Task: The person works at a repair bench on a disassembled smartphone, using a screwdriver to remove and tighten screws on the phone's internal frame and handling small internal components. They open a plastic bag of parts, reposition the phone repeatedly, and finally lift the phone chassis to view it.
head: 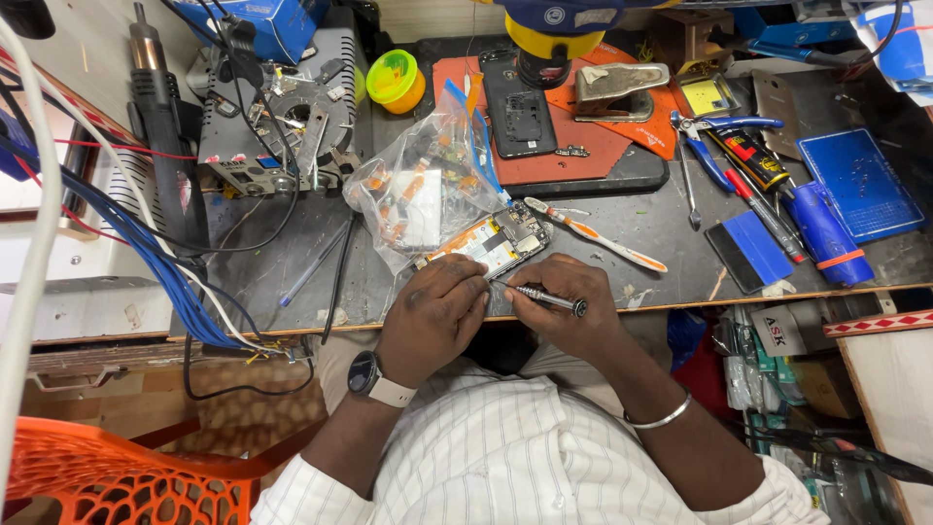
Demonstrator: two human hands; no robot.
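At the front edge of the dark, scuffed workbench (292, 277), both hands meet over an opened phone with its circuit board and orange flex strips exposed (494, 241). The left hand (434, 316), a round black watch on a pale strap (374, 379) at its wrist, is curled closed with fingertips pressed on the phone's near end, holding it flat. The right hand (573, 311), a plain silver bangle (661, 418) on that wrist, is closed around a slim metal screwdriver with a knurled handle (549, 297); the tip points toward the phone, though the left fingers hide the contact point.

Crowding the phone:
- Clear plastic zip bag of small orange-and-white parts (420, 190), touching the phone's left side.
- White and orange toothbrush (595, 235), just beside the phone on the right, angled away.
- Black phone back shell (517, 107) on an orange mat (583, 146), behind the phone.
- Blue-handled pliers (714, 146) and a blue plastic scraper (753, 248), well to the right.
- Yellow and green round tub (397, 80), back centre.
- Grey rework station (282, 117) with a black hot-air handle (160, 126), back left.
- Bundle of blue and white cables (160, 267) trailing over the bench's left edge.
- Orange plastic chair (117, 476), lower left, off the bench.
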